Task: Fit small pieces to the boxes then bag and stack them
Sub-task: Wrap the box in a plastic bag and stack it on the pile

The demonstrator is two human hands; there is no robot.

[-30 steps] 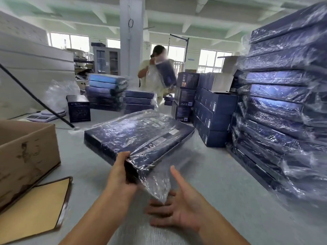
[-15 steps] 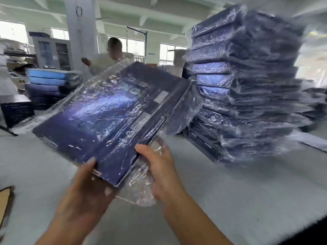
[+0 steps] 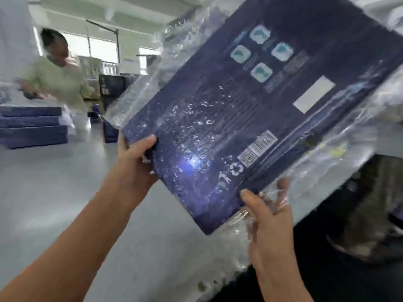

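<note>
Head view: at far left, a stack of boxes [image 3: 32,127] is being seen on the grey surface [image 3: 54,192]. Right of it, the bagged blue box [image 3: 250,105] is being held tilted in the air above that surface, its left edge being gripped by the left hand [image 3: 135,162], thumb on the printed face, fingers curled behind. At its lower edge, box and clear bag [image 3: 340,149] are being pinched together by the right hand [image 3: 270,225], fingers spread behind the film, likely to stop the bag slipping.

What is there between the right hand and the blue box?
Only the clear plastic bag: in the head view the right hand grips the blue box through its film.
</note>
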